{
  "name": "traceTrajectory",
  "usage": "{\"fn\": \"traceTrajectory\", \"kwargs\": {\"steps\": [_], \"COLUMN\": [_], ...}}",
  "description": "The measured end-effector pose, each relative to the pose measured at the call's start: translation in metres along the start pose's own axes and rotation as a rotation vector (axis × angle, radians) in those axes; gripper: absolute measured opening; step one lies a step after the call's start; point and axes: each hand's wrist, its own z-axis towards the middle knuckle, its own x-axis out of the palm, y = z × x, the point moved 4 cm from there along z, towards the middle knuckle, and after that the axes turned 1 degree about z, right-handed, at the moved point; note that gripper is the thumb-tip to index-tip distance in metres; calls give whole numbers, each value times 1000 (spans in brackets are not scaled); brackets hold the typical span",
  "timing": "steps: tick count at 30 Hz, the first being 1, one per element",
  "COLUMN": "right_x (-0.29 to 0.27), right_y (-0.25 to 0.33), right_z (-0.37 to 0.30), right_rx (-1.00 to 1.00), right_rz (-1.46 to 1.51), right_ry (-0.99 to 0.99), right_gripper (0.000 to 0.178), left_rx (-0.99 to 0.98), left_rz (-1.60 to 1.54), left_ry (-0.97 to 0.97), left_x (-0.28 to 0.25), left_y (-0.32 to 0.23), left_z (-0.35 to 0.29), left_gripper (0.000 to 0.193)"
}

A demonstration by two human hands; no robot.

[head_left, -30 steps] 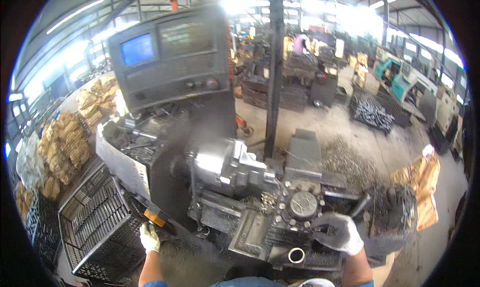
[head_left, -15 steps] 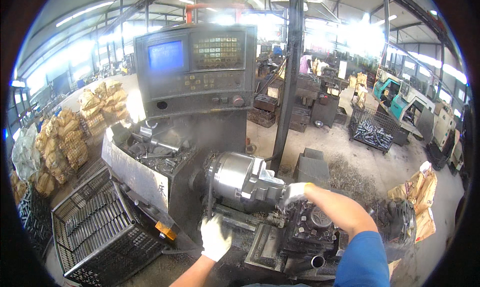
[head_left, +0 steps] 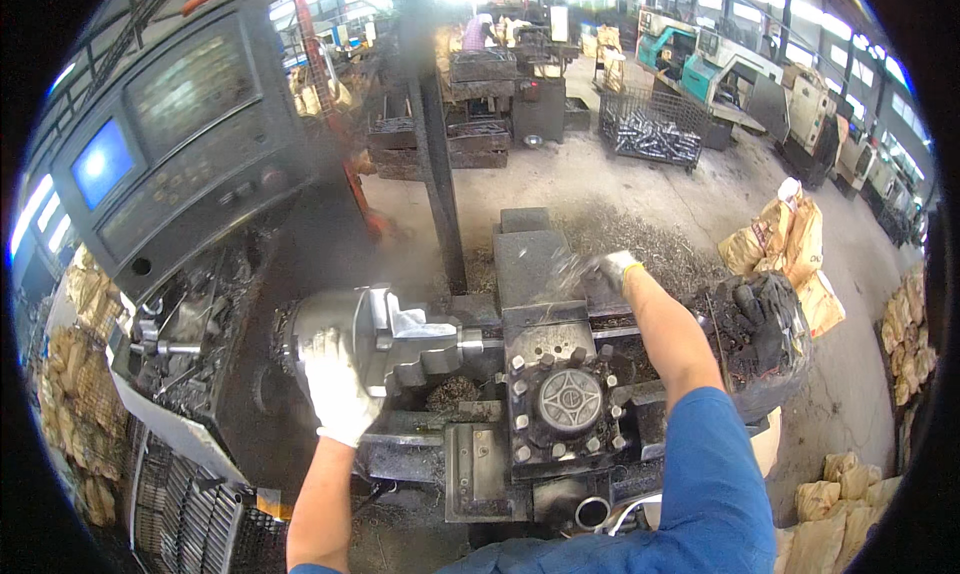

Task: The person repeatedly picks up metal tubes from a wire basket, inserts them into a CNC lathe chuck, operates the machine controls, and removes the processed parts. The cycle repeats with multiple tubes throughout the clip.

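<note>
My left hand [head_left: 340,389], in a white glove, lies against the near side of the steel lathe chuck [head_left: 372,314], fingers stretched over its round body. Stepped jaws [head_left: 408,324] stand out from the chuck's right face, and a short bright metal piece [head_left: 470,340] shows at their centre. My right hand [head_left: 617,268], also gloved, is farther right, beside a dark machine block [head_left: 540,264]. Blur and scattered shavings hide its fingertips, so whether it holds anything is unclear. Between the hands sits the square tool post [head_left: 570,401] with several bolts around its round cap.
A control panel [head_left: 185,124] with a lit screen stands at left, above a tray of metal parts [head_left: 195,354]. A dark post [head_left: 430,144] rises behind the lathe. Shavings [head_left: 650,239] cover the floor beyond. Paper sacks [head_left: 790,249] and a wire bin of parts [head_left: 655,134] stand right.
My view has turned to the right. My left hand has moved up from below the chuck onto its side. My right hand has left the jaws and moved right, past the tool post.
</note>
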Motion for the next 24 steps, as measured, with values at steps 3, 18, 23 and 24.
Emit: {"fn": "traceTrajectory", "kwargs": {"steps": [3,18,23,24], "right_x": [-9,63,133,127], "right_y": [-124,136,205,200], "right_z": [75,-82,-115,-117], "right_rx": [29,-1205,-765,-679], "right_rz": [323,-262,-510,-360], "right_ry": [-303,578,873,865], "right_gripper": [49,44,49,46], "left_rx": [98,512,420,391], "left_rz": [21,-347,-229,-179], "left_ry": [20,-169,97,179], "left_x": [-10,-8,49,50], "left_y": [-10,-75,-116,-116], "left_z": [14,70,52,56], "left_gripper": [83,58,58,60]}}
